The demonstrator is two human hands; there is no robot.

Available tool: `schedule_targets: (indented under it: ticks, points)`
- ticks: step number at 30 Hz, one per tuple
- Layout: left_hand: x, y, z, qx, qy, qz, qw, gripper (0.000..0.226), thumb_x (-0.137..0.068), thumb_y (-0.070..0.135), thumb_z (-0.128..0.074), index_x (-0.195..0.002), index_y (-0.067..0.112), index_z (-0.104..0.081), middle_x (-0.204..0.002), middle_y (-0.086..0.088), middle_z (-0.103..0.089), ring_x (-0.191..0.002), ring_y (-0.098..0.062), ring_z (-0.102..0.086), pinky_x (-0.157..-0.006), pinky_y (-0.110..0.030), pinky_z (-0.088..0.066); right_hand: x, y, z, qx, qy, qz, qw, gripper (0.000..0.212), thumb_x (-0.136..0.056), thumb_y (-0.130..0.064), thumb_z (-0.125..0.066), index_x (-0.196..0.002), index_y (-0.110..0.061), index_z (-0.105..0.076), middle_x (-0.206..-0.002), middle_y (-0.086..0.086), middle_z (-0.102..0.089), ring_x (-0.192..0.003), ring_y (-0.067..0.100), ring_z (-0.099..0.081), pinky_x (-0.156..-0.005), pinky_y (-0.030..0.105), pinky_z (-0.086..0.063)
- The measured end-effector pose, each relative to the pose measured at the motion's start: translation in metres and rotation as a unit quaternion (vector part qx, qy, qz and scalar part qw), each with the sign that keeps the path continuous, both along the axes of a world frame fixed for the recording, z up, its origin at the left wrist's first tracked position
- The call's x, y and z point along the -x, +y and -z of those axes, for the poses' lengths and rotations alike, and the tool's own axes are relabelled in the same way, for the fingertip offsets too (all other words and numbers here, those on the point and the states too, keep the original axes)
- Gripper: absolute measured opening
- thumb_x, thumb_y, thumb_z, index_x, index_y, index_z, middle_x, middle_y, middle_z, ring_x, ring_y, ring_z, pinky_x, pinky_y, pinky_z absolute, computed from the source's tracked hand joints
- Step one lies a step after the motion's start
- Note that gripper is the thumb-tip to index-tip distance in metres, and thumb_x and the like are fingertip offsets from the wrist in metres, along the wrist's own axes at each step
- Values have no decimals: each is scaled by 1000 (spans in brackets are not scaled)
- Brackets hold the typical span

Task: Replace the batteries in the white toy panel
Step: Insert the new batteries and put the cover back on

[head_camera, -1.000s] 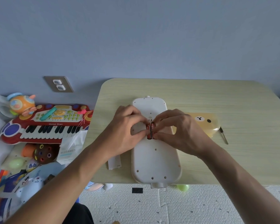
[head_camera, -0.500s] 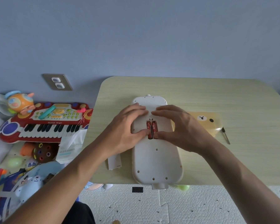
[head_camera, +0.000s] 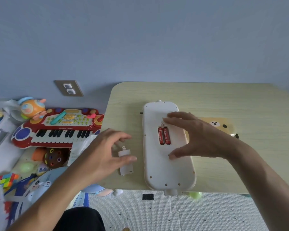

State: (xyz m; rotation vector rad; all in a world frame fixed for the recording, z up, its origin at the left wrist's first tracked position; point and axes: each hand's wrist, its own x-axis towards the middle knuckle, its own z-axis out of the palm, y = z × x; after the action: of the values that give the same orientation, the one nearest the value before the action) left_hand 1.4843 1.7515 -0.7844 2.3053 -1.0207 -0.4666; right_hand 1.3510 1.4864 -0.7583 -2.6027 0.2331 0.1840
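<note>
Table (head_camera: pixel 223 95): light wood grain, against blue wall. Yellow bear-face item (head_camera: pixel 220 126) on table, partly hidden; possibly a lid. Floor left: red toy keyboard (head_camera: pixel 57 129), orange round toy (head_camera: pixel 32 107) behind it, colour cube (head_camera: pixel 7 180). Wall outlet (head_camera: pixel 68 88). Green ball (head_camera: pixel 195 195) beneath table edge.
</note>
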Motion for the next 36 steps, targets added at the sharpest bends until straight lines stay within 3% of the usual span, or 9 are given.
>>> schedule_targets:
  ticks: [2,9,12,15,17,22,28,32,36]
  points:
    - [8,7,7,-25,14,-9,1000,74,-61,61,-81,-127,47,-52,-116,27,-47,-108,19,-44,-82,-12,-40,3,-1,3,6,-8,-10,1000,113,-58,-71,-78,-155,-37,-30,-162,-22,-19,-147,-7,-5,-126,35,3]
    - [15,-1,10,-30,-11,-47,998,50,-68,35,-89,-103,41,-53,-107,18,-51,-97,-4,-54,-74,-12,-39,11,-6,15,42,-24,-3,999,126,-54,-90,-60,-158,-32,-21,-167,-14,-12,-153,-1,2,-127,43,6]
    - [8,-7,-2,34,-13,-54,998,29,-79,26,-82,-94,38,-60,-82,10,-65,-74,-11,-64,-61,-25,-50,11,-6,16,44,-24,-5,999,126,-54,-90,-59,-158,-32,-20,-167,-14,-12,-153,-1,0,-127,43,5]
    - [3,-32,-18,134,31,-54,989,34,-82,24,-79,-109,43,-70,-83,14,-68,-78,2,-65,-64,-9,-43,10,-6,17,38,-25,-3,999,125,-55,-89,-60,-158,-32,-20,-167,-14,-12,-153,-1,-1,-127,43,5]
    - [5,-58,-23,180,78,-34,980,47,-77,24,-84,-117,41,-66,-88,9,-68,-78,-5,-68,-71,-16,-49,10,-6,16,38,-24,-3,999,124,-55,-88,-61,-158,-32,-21,-167,-14,-13,-153,-1,-2,-127,43,5]
    - [15,-101,-14,221,106,-1,970,46,-66,19,-93,-97,25,-60,-87,-3,-71,-74,-22,-73,-67,-38,-58,10,-6,17,43,-29,-3,999,124,-55,-88,-62,-158,-30,-25,-167,-14,-15,-153,-2,-6,-127,41,5]
    - [14,-105,-4,197,80,12,977,42,-66,21,-93,-99,25,-70,-92,-5,-72,-63,-19,-68,-68,-32,-60,11,-6,19,46,-34,-5,998,123,-55,-88,-62,-157,-31,-26,-167,-13,-16,-153,-1,-8,-127,41,4]
    - [7,-105,-5,169,89,18,981,41,-64,23,-94,-98,31,-72,-99,-2,-73,-80,-24,-72,-80,-40,-61,11,-6,19,46,-36,-5,998,122,-56,-86,-63,-157,-32,-25,-167,-13,-16,-153,-1,-8,-127,41,3]
    - [8,-107,-8,141,54,43,988,41,-66,29,-92,-102,31,-72,-99,9,-73,-73,-14,-67,-71,-18,-55,11,-6,18,42,-37,-6,998,120,-56,-86,-64,-157,-34,-24,-167,-13,-17,-153,-1,-9,-127,42,3]
